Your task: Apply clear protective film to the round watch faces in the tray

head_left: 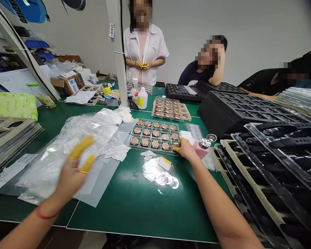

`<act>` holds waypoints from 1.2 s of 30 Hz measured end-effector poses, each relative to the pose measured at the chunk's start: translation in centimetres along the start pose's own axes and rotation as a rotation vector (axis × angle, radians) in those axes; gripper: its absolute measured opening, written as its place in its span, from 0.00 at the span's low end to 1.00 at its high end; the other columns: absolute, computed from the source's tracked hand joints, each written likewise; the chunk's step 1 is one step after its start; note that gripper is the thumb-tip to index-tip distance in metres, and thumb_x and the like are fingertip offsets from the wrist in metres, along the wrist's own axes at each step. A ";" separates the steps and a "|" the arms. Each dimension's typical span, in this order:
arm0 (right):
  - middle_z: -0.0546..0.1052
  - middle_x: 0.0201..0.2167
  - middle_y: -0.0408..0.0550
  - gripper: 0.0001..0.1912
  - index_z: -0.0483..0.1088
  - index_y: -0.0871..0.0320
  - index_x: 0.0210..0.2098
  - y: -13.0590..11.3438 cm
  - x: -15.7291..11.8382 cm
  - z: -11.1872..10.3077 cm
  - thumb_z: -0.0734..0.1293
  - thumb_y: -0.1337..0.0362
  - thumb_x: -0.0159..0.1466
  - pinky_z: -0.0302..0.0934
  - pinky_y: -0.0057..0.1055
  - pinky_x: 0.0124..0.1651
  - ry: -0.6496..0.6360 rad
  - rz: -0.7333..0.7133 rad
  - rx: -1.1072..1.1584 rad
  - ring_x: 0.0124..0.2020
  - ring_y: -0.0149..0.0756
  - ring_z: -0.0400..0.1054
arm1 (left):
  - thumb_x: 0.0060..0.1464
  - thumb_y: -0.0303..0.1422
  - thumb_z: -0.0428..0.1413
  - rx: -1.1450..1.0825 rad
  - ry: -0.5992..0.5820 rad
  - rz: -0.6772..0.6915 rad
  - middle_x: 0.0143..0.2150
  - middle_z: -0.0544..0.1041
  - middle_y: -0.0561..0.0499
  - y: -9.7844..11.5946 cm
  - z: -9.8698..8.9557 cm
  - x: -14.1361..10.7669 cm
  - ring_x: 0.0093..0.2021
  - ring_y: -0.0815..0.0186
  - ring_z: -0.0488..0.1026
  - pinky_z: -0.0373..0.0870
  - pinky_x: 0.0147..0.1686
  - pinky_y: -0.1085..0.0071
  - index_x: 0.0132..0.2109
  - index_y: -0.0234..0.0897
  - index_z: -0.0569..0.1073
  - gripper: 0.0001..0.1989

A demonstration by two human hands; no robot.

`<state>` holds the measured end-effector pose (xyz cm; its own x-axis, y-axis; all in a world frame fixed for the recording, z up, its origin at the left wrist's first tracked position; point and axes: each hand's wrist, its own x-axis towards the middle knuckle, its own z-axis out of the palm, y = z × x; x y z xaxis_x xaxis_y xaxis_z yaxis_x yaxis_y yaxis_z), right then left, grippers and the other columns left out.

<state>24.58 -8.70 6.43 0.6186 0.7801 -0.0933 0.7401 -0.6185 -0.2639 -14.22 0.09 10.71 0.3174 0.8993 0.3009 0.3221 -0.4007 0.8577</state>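
The right hand (186, 149) reaches a copper-coloured octagonal piece (175, 146) in the near corner of a tray (142, 149) of such pieces, its yellow finger cots (180, 142) close at the piece, though whether the grip is clamped cannot be told; a pink dispenser bottle (200, 149) stands just beside. The left hand (74, 174), blurred, is over a clear plastic bag (85, 138) on the green table (134, 204), its grip apart
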 end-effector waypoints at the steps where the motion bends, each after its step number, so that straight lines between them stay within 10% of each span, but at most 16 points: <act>1: 0.72 0.40 0.58 0.15 0.65 0.64 0.43 -0.3 -0.5 -0.1 0.66 0.64 0.57 0.58 0.32 0.33 0.023 -0.013 0.006 0.37 0.44 0.69 | 0.53 0.40 0.55 -0.050 -0.128 -0.028 0.60 0.66 0.53 0.3 1.8 -1.1 0.61 0.55 0.60 0.54 0.62 0.57 0.55 0.51 0.66 0.21; 4: 0.72 0.40 0.55 0.14 0.63 0.61 0.46 -1.8 -3.0 0.1 0.61 0.65 0.61 0.59 0.33 0.36 0.115 -0.086 0.058 0.38 0.42 0.68 | 0.54 0.41 0.54 -0.318 -0.636 -0.226 0.52 0.72 0.45 1.0 8.3 -2.7 0.53 0.58 0.68 0.62 0.55 0.59 0.56 0.44 0.66 0.22; 8: 0.72 0.37 0.47 0.06 0.67 0.55 0.39 -4.7 -7.5 1.4 0.61 0.67 0.62 0.61 0.31 0.40 0.106 -0.526 0.414 0.37 0.36 0.66 | 0.54 0.42 0.55 -0.567 -0.904 -0.462 0.36 0.74 0.48 1.1 13.7 -2.6 0.35 0.66 0.72 0.67 0.41 0.64 0.61 0.37 0.57 0.30; 13: 0.72 0.39 0.47 0.13 0.69 0.54 0.35 -6.5 -10.3 3.4 0.58 0.76 0.58 0.61 0.35 0.45 -0.123 -0.744 0.547 0.42 0.36 0.64 | 0.50 0.37 0.60 -0.643 -0.880 -0.354 0.49 0.70 0.46 0.3 13.5 -1.6 0.43 0.63 0.70 0.68 0.41 0.66 0.58 0.43 0.59 0.30; 18: 0.71 0.35 0.45 0.08 0.66 0.54 0.38 -6.8 -9.4 4.4 0.61 0.68 0.58 0.64 0.34 0.40 -0.213 -0.428 0.821 0.36 0.34 0.67 | 0.54 0.33 0.55 -0.384 -0.849 -0.159 0.47 0.72 0.47 -0.1 12.3 -1.4 0.43 0.60 0.71 0.69 0.43 0.63 0.61 0.47 0.58 0.28; 36: 0.72 0.35 0.50 0.09 0.68 0.54 0.39 -7.4 -11.1 5.0 0.59 0.68 0.61 0.60 0.37 0.36 -0.083 -0.530 0.428 0.36 0.41 0.63 | 0.52 0.29 0.54 -0.316 -0.750 -0.147 0.44 0.74 0.49 -0.1 13.1 -2.8 0.40 0.61 0.72 0.70 0.38 0.67 0.57 0.44 0.62 0.24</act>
<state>10.92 -12.28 4.64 0.1667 0.9824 0.0841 0.7576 -0.0730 -0.6486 -3.49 -4.64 4.35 0.8386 0.5380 -0.0851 0.1758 -0.1195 0.9771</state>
